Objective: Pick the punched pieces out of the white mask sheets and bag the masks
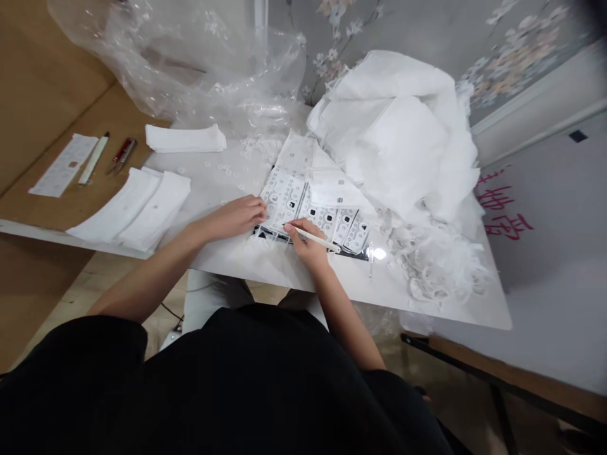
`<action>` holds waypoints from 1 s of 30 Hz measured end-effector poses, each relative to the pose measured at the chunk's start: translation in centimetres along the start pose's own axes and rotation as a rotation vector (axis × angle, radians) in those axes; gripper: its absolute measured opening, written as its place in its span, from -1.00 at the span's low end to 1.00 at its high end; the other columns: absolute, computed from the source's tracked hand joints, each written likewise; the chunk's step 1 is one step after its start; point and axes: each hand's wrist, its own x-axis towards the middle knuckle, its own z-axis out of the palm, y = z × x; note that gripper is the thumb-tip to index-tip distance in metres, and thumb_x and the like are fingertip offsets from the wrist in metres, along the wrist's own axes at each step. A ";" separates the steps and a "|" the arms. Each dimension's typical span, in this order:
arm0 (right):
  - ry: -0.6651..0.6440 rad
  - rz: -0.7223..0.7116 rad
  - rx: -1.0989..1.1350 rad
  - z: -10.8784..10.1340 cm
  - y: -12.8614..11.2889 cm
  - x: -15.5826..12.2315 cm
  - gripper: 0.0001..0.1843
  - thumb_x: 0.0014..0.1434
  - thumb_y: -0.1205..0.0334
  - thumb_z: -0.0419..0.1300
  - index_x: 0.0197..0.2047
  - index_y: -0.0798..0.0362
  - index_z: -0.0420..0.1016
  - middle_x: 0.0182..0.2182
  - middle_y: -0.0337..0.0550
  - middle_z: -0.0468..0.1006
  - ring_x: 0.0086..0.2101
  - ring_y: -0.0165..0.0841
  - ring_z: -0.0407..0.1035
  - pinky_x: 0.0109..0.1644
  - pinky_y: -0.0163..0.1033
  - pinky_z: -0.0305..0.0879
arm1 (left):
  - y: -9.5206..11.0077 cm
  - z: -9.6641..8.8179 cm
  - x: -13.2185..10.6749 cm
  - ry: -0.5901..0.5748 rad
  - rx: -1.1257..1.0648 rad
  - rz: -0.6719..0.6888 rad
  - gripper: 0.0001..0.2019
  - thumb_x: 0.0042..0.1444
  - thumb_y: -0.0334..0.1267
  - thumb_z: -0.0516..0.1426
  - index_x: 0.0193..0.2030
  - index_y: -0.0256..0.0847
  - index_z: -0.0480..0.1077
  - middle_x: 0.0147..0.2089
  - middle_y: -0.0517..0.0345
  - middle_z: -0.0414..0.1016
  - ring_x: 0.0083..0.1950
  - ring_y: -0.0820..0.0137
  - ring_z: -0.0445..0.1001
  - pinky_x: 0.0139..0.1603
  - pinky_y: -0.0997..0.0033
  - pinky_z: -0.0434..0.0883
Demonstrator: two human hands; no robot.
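At white table (pixel 265 265): gripping pen (pixel 320 241) with right hand (pixel 313 254), touching sheet (pixel 279 194) with left hand (pixel 243 215), unclear if pinching. Likely light, floppy, tearable; hold by edge there.

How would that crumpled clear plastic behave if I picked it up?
The clear plastic would probably hang floppy, given its loose folds. It looks light for its bulk, being thin and see-through. Its glossy highlights suggest it might feel slippery.
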 end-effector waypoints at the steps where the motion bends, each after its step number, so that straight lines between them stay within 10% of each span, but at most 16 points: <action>1: 0.000 0.002 -0.002 0.0 0.0 0.0 -0.66 0.36 -0.12 0.14 -0.18 -0.05 0.56 -0.23 -0.15 0.67 -0.16 -0.22 0.54 -0.01 -0.10 0.40 | 0.0 0.0 -0.1 0.007 -0.021 -0.015 -0.73 0.43 -0.21 -0.01 -0.15 -0.24 0.49 0.01 -0.05 0.51 0.03 0.24 0.43 0.12 0.24 0.32; 30: -0.013 0.021 0.005 -0.2 0.2 0.2 -0.64 0.36 -0.16 0.13 -0.19 -0.08 0.55 -0.21 -0.17 0.68 -0.17 -0.23 0.54 -0.01 -0.12 0.40 | -0.1 0.6 -0.5 -0.041 0.245 0.079 -0.67 0.46 -0.22 -0.08 -0.15 -0.24 0.48 0.07 -0.11 0.51 0.05 0.19 0.42 0.13 0.17 0.29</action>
